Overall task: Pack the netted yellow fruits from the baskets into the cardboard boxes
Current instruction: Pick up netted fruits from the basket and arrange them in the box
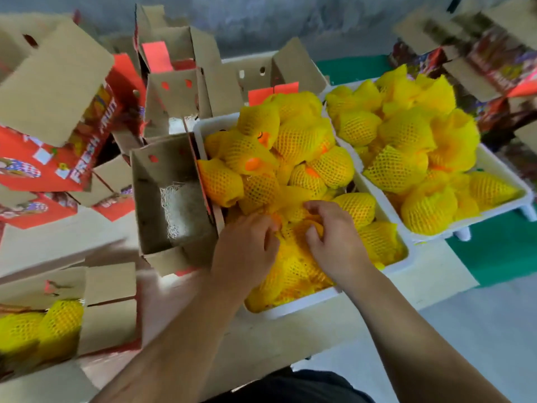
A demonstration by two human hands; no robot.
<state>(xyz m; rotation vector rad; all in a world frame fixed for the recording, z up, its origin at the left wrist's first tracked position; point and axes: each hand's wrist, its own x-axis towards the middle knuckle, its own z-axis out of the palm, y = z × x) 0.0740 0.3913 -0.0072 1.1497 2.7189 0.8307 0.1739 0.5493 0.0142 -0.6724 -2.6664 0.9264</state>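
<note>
Yellow netted fruits point(293, 257) hide both hands' curled fingers point(312, 237), grip unclear; blurred boxes point(55, 82) crowd the pale counter point(290, 344) upper left.

Left hand point(247, 242) fingers buried in yellow netting; packed box point(110, 309) cut by left edge; far boxes point(479, 39) blurred

Both forearms were bare, no sleeves in view; left hand point(247, 245) and right hand point(334, 242) ungloved; dark garment point(305, 386) at torso.
</note>
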